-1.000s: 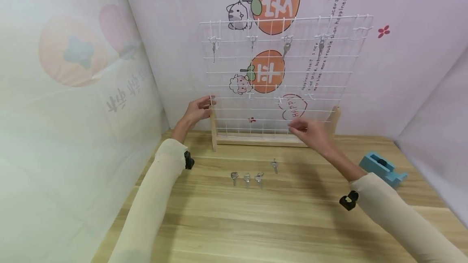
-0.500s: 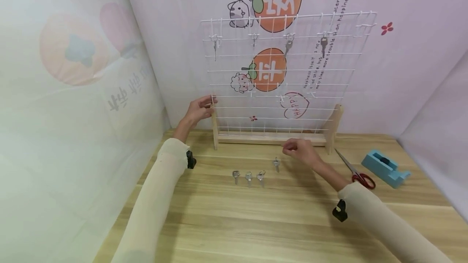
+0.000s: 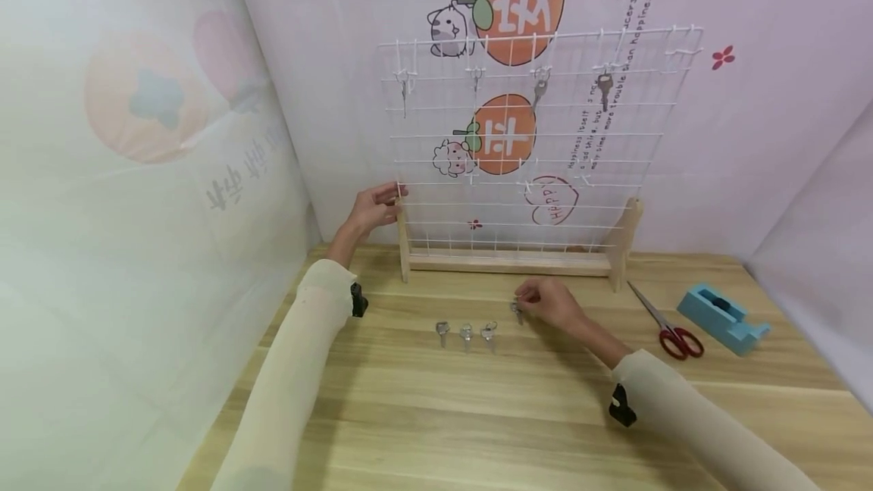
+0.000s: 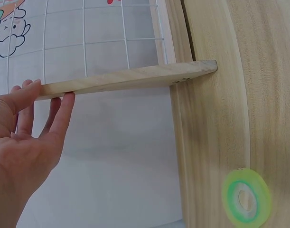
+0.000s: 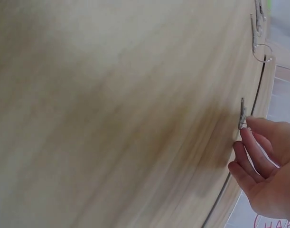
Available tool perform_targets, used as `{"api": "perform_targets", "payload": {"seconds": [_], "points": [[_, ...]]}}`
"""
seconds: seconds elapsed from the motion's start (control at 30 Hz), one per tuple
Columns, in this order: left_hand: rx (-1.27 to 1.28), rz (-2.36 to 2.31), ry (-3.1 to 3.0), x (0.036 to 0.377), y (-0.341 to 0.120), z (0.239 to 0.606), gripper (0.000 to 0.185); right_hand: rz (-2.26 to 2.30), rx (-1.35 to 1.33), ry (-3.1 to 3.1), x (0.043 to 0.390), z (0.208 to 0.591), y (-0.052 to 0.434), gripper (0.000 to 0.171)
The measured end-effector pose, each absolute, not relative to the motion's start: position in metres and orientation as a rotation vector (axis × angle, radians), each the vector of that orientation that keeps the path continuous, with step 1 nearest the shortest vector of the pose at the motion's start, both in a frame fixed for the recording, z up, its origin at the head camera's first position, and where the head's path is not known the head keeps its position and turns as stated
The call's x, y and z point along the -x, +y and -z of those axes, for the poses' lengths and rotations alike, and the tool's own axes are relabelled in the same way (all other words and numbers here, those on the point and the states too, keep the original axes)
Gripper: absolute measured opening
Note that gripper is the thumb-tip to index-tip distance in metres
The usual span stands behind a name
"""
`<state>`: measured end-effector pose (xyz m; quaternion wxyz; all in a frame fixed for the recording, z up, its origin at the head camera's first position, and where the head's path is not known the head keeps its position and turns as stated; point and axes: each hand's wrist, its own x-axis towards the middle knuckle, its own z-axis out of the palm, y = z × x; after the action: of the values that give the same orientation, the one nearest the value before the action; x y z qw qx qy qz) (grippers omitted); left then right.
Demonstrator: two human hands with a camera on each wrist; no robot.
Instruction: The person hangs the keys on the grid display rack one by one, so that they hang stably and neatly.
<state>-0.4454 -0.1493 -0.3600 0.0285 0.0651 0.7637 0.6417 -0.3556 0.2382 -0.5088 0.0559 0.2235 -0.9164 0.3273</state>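
My left hand [image 3: 373,207] grips the wooden side post [image 4: 130,79] of a white wire grid rack [image 3: 525,135], thumb on one face and fingers on the other in the left wrist view. Down at the table, my right hand [image 3: 554,303] pinches the ring end of a silver key [image 5: 242,110] between thumb and index finger. The other fingers of that hand are loosely bent. To the left of it lie a key [image 3: 442,332], a second key [image 3: 467,334] and a third key [image 3: 488,333] in a row. Several keys, such as the one at the right [image 3: 605,87], hang from the rack's upper hooks.
Scissors [image 3: 668,328] with red handles and a blue tape dispenser [image 3: 724,317] lie on the wooden table [image 3: 436,415] at the right. A roll of green tape [image 4: 247,197] is near the rack's left side. A printed cloth [image 3: 764,135] hangs behind the rack.
My right hand has come down from in front of the rack to the single key on the table and pinches it. The scissors have come into sight. The left hand has stayed on the post.
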Motion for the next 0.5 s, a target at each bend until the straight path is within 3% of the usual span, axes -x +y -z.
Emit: {"api": "perform_targets", "payload": {"seconds": [0.5], "points": [[-0.221,-1.977,2.358,0.442,-0.148,0.359,0.052,-0.915,-0.692,-2.738,0.349,0.498,0.247,0.013]]}}
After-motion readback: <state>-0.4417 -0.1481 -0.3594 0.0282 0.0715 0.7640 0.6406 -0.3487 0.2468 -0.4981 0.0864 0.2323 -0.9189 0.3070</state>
